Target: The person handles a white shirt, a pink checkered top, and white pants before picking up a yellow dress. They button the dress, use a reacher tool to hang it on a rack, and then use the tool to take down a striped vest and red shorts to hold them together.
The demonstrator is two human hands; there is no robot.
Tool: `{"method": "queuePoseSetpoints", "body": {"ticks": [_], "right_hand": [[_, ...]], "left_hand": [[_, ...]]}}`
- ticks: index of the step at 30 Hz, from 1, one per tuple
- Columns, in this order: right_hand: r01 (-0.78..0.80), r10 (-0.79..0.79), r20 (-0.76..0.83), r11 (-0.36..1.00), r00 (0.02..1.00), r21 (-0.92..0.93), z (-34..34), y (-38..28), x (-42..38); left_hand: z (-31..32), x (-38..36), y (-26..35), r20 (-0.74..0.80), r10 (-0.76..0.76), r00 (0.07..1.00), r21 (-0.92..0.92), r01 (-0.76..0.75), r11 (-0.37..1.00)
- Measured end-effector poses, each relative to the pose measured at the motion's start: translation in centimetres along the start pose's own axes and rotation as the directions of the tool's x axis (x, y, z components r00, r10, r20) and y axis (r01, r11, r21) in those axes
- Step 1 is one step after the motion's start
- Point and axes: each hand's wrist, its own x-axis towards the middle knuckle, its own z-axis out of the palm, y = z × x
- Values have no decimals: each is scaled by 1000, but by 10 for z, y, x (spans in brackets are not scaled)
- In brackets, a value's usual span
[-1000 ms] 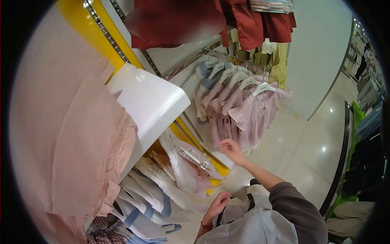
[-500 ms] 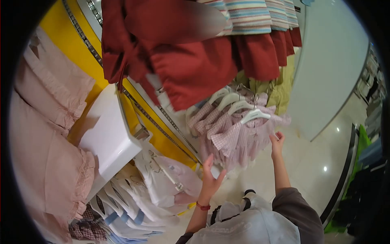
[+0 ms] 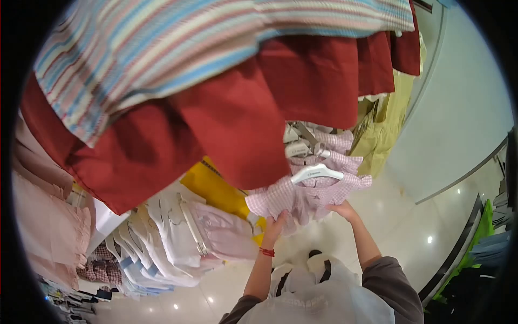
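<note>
A pink gingham child's dress (image 3: 307, 198) hangs on a white hanger (image 3: 317, 173) at the front of a row of similar ones. My left hand (image 3: 275, 225) is at the dress's lower left side, its fingers closed on the fabric. On the opposite side my right hand (image 3: 341, 208) pinches the cloth below the sleeve, with some fingertips hidden by the fabric. Behind the front dress, more pink gingham garments (image 3: 345, 159) hang on white hangers, partly covered by red clothing.
Striped tops (image 3: 178, 48) with red bottoms (image 3: 232, 119) hang close overhead. At left are pink ruffled garments (image 3: 43, 216) and white garments (image 3: 172, 232) on hangers. Yellow-green clothes (image 3: 386, 129) hang near a pale panel (image 3: 458, 108). Shiny tiled floor (image 3: 399, 232) lies below.
Both hands have moved from beside the pink dresses onto the front one. The view has shifted, so the striped and red clothes fill more of the upper left.
</note>
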Motion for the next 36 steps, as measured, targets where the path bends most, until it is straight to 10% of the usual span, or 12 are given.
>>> {"method": "queuePoseSetpoints", "body": {"ticks": [5,10,14,19,23,26,32,36], "right_hand": [[-37,17,127,987,992,154,3,71,-33],[-170,103,169,875,980,453,21,96,-65],[-117,87,141,968,986,224,14,106,-69],[-131,113,-104,975,988,-179,-19,157,-72],[-218,208,-280,976,937,-6,-48,174,-86],[-160,164,-329,986,930,41,-60,173,-98],[44,-136,-473,979,871,-200,-95,154,-105],[32,-200,-452,936,869,-351,-120,140,-105]], "left_hand": [[12,-15,8,-14,15,1000,-233,-18,972],[8,-14,-17,217,-224,950,272,161,949],[15,-24,-60,320,-88,943,426,-60,903],[-1,-63,-105,180,-148,972,373,72,925],[-40,-87,-149,-29,12,999,569,7,822],[-40,-101,-105,-309,-201,930,566,349,746],[-89,-108,-120,-311,214,926,638,37,769],[-92,-113,-95,-273,62,960,646,135,752]]}}
